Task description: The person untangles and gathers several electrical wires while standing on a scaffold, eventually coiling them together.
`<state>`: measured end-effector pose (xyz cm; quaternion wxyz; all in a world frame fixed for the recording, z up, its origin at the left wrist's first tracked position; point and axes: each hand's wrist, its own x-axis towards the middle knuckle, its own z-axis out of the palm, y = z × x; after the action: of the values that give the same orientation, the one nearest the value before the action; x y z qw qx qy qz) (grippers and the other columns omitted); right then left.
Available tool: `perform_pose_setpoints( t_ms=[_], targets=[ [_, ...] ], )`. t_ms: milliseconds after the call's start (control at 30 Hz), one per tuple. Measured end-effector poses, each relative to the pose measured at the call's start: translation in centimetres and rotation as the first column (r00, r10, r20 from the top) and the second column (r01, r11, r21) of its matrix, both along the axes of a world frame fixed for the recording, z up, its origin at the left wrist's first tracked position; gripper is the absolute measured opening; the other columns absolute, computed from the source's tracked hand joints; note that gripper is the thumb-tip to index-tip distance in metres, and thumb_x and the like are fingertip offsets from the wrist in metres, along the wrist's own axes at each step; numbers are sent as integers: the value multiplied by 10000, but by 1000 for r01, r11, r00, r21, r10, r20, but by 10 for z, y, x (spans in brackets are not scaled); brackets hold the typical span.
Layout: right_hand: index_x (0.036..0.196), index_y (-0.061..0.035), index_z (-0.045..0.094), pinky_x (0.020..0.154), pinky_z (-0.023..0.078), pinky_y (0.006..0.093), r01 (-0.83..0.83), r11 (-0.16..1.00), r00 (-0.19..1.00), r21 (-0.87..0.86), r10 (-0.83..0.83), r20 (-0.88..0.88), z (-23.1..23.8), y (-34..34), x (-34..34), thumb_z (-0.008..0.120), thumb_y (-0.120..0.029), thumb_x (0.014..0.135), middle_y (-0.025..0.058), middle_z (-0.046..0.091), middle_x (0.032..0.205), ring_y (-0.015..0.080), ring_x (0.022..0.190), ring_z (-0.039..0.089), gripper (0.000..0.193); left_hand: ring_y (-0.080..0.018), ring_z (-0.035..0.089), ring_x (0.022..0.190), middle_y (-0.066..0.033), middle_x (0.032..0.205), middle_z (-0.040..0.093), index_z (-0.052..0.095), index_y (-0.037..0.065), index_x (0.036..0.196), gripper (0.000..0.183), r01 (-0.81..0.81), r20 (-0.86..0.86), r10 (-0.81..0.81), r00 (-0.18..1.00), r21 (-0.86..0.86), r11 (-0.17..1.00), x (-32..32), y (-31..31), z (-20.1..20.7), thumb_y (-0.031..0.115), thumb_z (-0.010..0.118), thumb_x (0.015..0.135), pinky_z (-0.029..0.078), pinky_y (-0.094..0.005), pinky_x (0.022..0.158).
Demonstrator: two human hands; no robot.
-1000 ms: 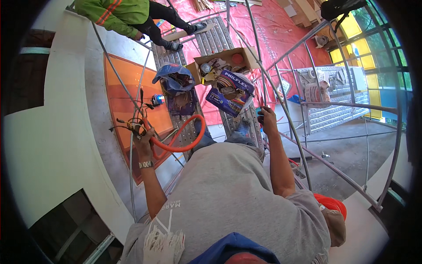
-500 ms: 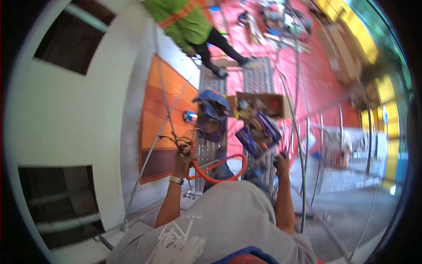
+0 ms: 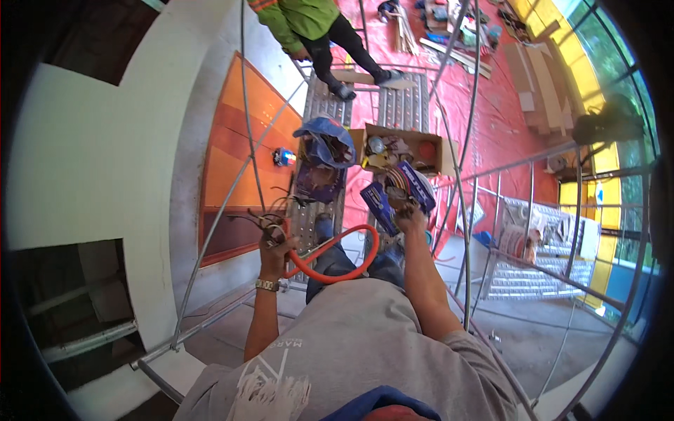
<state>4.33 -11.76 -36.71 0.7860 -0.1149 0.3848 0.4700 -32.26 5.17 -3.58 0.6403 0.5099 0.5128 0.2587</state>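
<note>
My left hand is closed round an orange flexible conduit, which loops across in front of my legs. Dark loose wires fan out from the conduit's end at this hand. Over on the right, my right hand reaches to the near side of an open blue printed carton. Its fingertips go in among the carton's contents, so I cannot make out whether they grip anything. Left of that carton sits a blue cloth bag, its mouth open. An open brown cardboard box with mixed small items stands just beyond.
I am on perforated metal scaffold planks with grey pipes around. Another person in a green jacket stands at the far end. An orange panel lines the left wall; a small blue device is beside it. Red sheeting lies below.
My right hand has moved forward and left, from beside my legs to the blue carton. My left hand keeps the conduit. The view has shifted and sharpened.
</note>
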Motion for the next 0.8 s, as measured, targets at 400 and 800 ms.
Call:
perform_pose_setpoints(
  t_ms=[400, 800],
  targets=[
    [1052, -76, 688, 575, 562, 301, -106, 883, 970, -457, 193, 148, 14, 4, -66, 516, -120, 1054, 39, 600, 752, 178, 593, 568, 178, -137, 628, 600, -22, 754, 648, 600, 100, 939, 237, -198, 102, 198, 975, -16, 980, -86, 93, -26, 24, 777, 802, 534, -288, 540],
    [1045, -105, 620, 628, 555, 379, -201, 637, 841, -744, 502, 203, 58, 135, -100, 623, -180, 1000, 73, 636, 869, 208, 688, 620, 87, -110, 615, 621, 8, 752, 592, 522, 152, 906, 343, -280, 26, 284, 958, -108, 954, -186, 198, -76, 15, 815, 793, 525, -248, 542]
  ],
)
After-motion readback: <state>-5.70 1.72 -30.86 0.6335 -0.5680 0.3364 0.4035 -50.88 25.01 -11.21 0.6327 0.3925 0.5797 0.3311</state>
